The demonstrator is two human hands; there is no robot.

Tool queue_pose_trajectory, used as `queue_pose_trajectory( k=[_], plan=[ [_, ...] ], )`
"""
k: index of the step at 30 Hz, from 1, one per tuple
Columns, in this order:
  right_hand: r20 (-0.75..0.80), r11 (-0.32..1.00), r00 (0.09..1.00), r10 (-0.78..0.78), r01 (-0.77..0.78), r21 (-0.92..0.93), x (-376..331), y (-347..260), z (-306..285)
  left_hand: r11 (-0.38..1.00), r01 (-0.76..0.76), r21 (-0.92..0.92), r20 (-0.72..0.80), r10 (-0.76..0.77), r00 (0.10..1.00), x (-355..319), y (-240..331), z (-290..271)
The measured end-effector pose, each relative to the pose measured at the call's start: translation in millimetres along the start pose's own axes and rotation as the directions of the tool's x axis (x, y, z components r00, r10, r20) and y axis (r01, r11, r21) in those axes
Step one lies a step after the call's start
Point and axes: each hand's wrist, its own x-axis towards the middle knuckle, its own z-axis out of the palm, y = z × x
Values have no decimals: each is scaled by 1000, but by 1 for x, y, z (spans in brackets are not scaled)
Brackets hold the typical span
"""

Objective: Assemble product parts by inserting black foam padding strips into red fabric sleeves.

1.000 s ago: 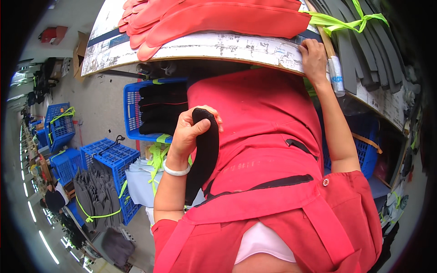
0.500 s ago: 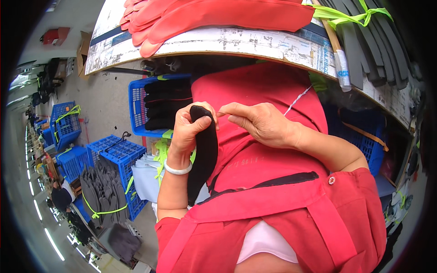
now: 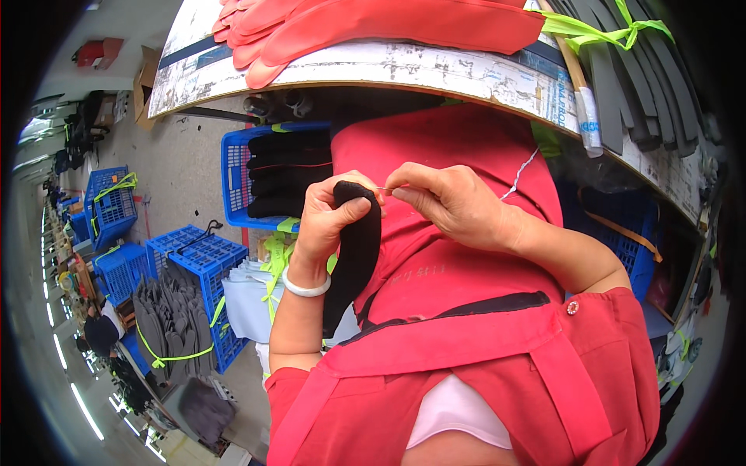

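**Needle at the tip of a black piece**

Nearest, at the lower edge of the frame, is the red apron (image 3: 497, 365) of the person at work. Just above it, in the middle of the frame, the left hand (image 3: 330, 221) is closed round the upper end of a black piece (image 3: 353, 256), thumb and fingers gripping its rounded tip; a pale bangle (image 3: 305, 287) sits on that wrist. The right hand (image 3: 454, 206) comes in from the right with its fingertips pinched tight on a fine needle (image 3: 385, 189), which bridges the small gap to the piece's tip. A white thread (image 3: 519, 175) trails away up and to the right from behind that hand

This looks like hand-stitching or picking at the top end of the piece. The next move, as I judge it, calls for a steady left grip while the pinch works the needle at the tip; slack in the thread could snag

The piece's long axis runs nearly upright in the frame, leaning a little: rounded tip at the top, the free end hanging down and left toward the lower middle

Farther off, a blue crate (image 3: 233, 182) of dark pieces stands left of centre, more crates (image 3: 194, 252) at the left. Along the top curves the worktop (image 3: 435, 66), carrying red gloves (image 3: 373, 23) and a tied dark bundle (image 3: 622, 70)
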Motion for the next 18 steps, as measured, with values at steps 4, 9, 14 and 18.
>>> queue_pose_trajectory(
  k=[4,9,14,18],
  plan=[
    [22,1000,1000,-22,22,-22,-1,3,3,998,-7,58,38,5,999,-2,1,1],
    [49,1000,999,2,-1,-27,-5,2,-1,1000,16,-3,63,-16,998,-2,3,4],
    [17,1000,1000,12,-11,-13,-8,4,0,1000,13,16,59,-14,998,0,3,2],
    [39,999,999,-35,36,-27,-8,9,4,998,32,54,53,-35,998,-2,2,3]
  ],
)
